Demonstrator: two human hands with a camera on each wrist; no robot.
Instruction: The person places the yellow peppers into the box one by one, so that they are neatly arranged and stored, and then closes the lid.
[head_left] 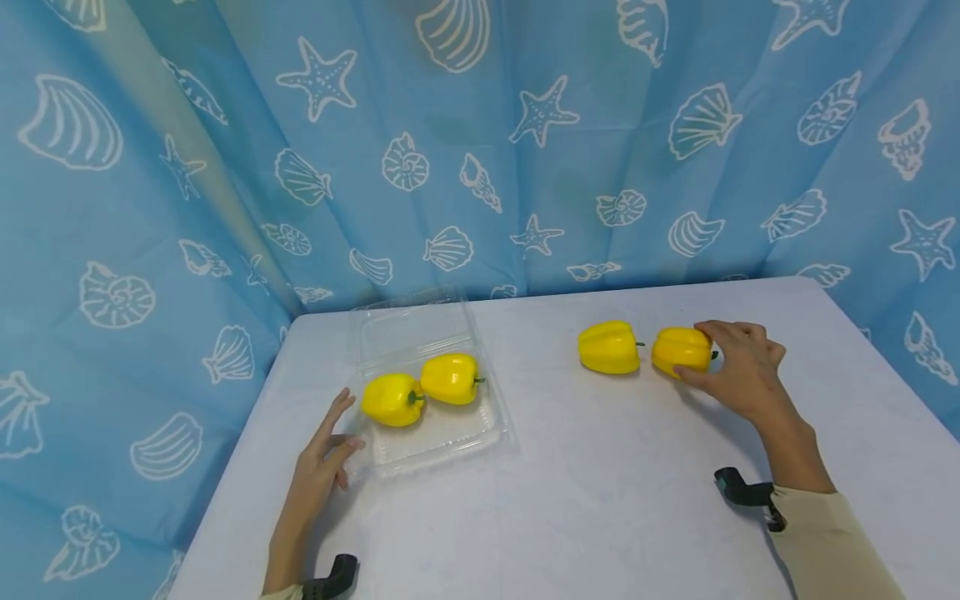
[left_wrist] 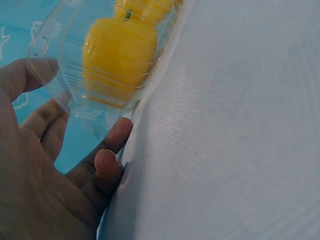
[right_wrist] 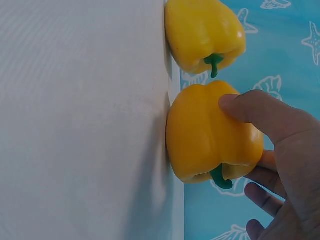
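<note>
My right hand holds a yellow bell pepper at the table's right side, thumb on its near face and fingers round the far side. In the right wrist view, the thumb presses on this pepper, and its green stem points toward the hand. Another yellow bell pepper lies just to its left. My left hand is at the left edge of a clear plastic clamshell box, fingers spread loosely and fingertips right at the rim. Two yellow bell peppers, one left and one right, lie inside the box.
The box's transparent lid lies folded open toward the table's back edge. A white cloth covers the table. Behind it hangs a blue curtain printed with shells and starfish. Each wrist wears a black camera mount.
</note>
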